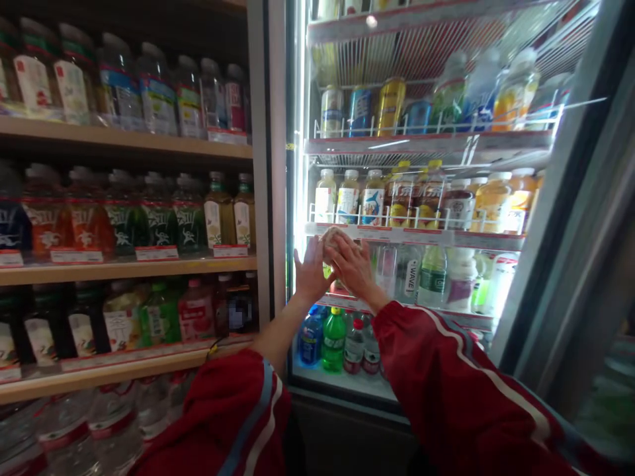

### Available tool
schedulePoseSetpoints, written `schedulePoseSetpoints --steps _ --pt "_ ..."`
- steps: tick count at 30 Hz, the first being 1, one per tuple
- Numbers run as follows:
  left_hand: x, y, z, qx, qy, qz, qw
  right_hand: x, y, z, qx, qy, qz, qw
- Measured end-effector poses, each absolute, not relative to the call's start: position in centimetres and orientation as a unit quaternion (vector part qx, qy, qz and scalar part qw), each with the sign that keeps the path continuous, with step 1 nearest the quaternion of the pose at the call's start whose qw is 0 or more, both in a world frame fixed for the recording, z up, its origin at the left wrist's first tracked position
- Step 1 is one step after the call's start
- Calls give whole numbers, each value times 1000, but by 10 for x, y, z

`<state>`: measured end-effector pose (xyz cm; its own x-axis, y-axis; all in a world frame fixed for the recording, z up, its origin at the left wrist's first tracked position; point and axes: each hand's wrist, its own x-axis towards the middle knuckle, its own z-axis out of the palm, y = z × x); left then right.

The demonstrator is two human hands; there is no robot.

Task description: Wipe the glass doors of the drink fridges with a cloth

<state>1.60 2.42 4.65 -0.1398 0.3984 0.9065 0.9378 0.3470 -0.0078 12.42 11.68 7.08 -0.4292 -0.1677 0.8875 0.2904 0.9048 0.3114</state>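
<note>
Both my hands reach into an open drinks fridge, at the left end of its third shelf. My left hand and my right hand are wrapped round a pale bottle from either side, its rounded top showing between them just under the shelf rail. Most of the bottle is hidden by my fingers. Red sleeves with striped trim cover both forearms.
Fridge shelves hold rows of bottles and cans; water bottles stand right of my hands, a green bottle below. The open glass door stands at the right. Wooden shelves of drinks fill the left.
</note>
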Motion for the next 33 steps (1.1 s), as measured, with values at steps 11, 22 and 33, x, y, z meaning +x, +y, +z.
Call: schedulePoseSetpoints --steps 11,22,33 --pt "20 24 43 -465 -712 -280 446 172 163 85 -113 -739 -197 634" --pt "28 24 46 -457 -732 -283 419 157 155 73 -64 -802 -221 551" --pt "26 22 46 -457 -717 -289 440 174 165 76 -143 -745 -203 620"
